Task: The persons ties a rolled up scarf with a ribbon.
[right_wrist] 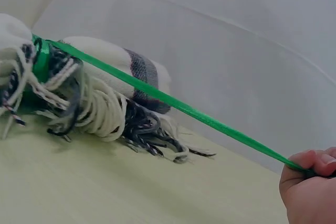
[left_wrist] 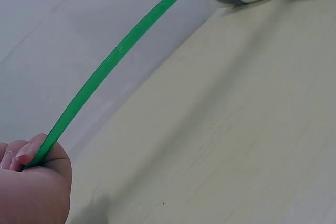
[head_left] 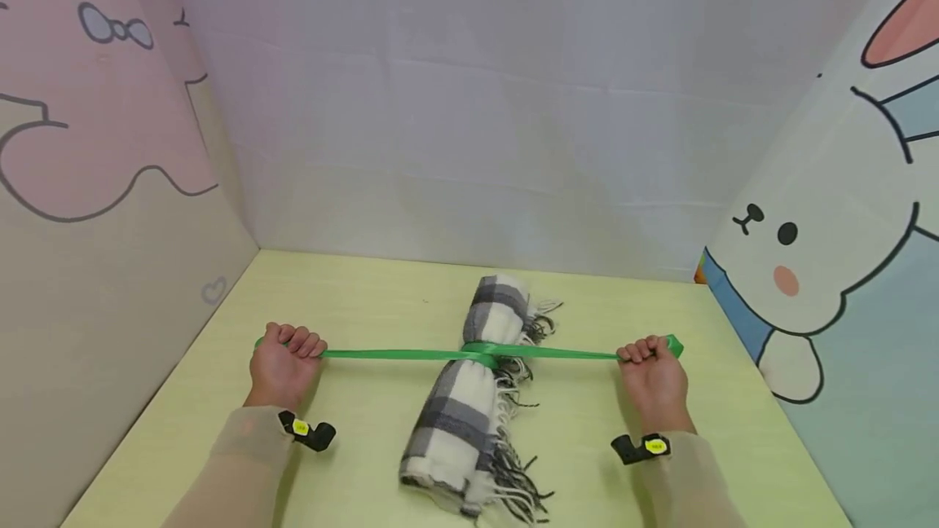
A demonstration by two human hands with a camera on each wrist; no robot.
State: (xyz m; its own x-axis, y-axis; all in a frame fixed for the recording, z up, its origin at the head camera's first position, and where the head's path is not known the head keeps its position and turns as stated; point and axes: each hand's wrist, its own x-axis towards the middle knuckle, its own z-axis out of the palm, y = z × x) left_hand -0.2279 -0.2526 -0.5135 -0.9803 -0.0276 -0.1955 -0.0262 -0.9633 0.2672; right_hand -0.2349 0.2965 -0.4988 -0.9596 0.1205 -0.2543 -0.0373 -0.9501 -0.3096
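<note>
A rolled plaid scarf [head_left: 451, 414] in white, grey and black lies lengthwise on the table, its fringe [right_wrist: 105, 108] spilling along the right side. Round its middle runs a green ribbon [head_left: 396, 354], which cinches the roll in. My left hand [head_left: 284, 361] grips one end of the ribbon to the left of the scarf. On the other side, my right hand [head_left: 656, 377] holds the opposite end, with a bit of ribbon sticking out past the fist. Both stretches look taut between scarf and hands. The ribbon's underside beneath the roll is hidden.
The pale yellow table [head_left: 367, 292] ends at a white cloth backdrop [head_left: 469, 145]. Side panels with cartoon animals stand at left and right, the right one showing a white rabbit [head_left: 829, 251]. A small black camera mount [head_left: 311, 433] sits on each wrist.
</note>
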